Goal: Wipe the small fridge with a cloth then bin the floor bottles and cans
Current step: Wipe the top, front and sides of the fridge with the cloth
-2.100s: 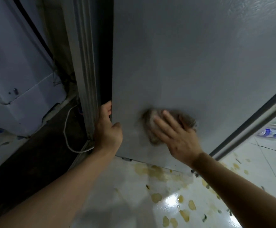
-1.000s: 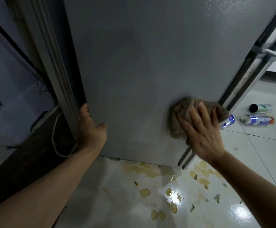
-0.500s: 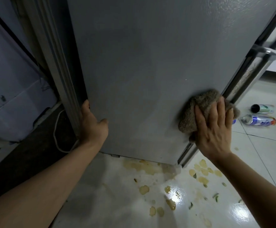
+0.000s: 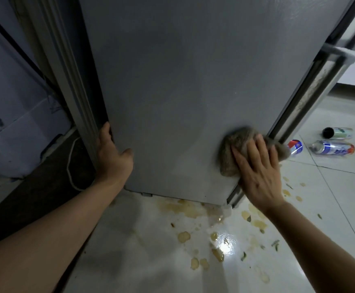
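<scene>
The small grey fridge [image 4: 183, 81] fills the upper middle of the view, its side panel facing me. My right hand [image 4: 259, 172] presses a brown-grey cloth [image 4: 233, 149] flat against the panel's lower right corner, fingers spread over it. My left hand [image 4: 112, 157] grips the panel's left rear edge low down. On the tiled floor to the right lie a blue-and-white can [image 4: 333, 147], a dark-topped green can [image 4: 337, 132] and a red-white-blue can [image 4: 295, 146] partly hidden behind the cloth.
Yellowish spill patches and small scraps [image 4: 216, 235] dot the glossy white floor below the fridge. A white cable [image 4: 72, 166] runs down the dark gap on the left, beside a pale box-like appliance [image 4: 14, 115]. The fridge's door edge and seal [image 4: 311, 89] stand at right.
My right hand slid the cloth from the panel's lower middle to its right edge, then slightly back down and left. The view shifted right, revealing the cans. My left hand kept its grip.
</scene>
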Demonstrator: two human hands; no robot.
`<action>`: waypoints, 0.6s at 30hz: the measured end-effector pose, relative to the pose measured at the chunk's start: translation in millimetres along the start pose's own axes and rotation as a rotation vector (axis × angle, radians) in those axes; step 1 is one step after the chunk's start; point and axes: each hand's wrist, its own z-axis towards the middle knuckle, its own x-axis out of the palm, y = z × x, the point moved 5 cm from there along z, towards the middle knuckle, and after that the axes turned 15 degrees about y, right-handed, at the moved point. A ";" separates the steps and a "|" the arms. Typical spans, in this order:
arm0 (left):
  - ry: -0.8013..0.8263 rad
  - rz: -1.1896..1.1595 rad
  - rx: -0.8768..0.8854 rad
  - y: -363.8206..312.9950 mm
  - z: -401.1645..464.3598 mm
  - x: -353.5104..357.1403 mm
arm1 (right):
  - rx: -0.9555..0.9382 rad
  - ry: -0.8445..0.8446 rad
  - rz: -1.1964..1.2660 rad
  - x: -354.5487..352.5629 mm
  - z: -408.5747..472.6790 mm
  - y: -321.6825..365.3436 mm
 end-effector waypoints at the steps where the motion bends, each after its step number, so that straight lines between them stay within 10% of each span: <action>1: -0.014 0.018 -0.005 4.0 -1.0 0.3 | 0.000 -0.036 0.008 -2.5 6.9 -4.5; 18: 0.037 -0.069 0.046 52.7 -0.1 13.6 | -0.408 0.210 -0.177 53.2 -18.0 41.4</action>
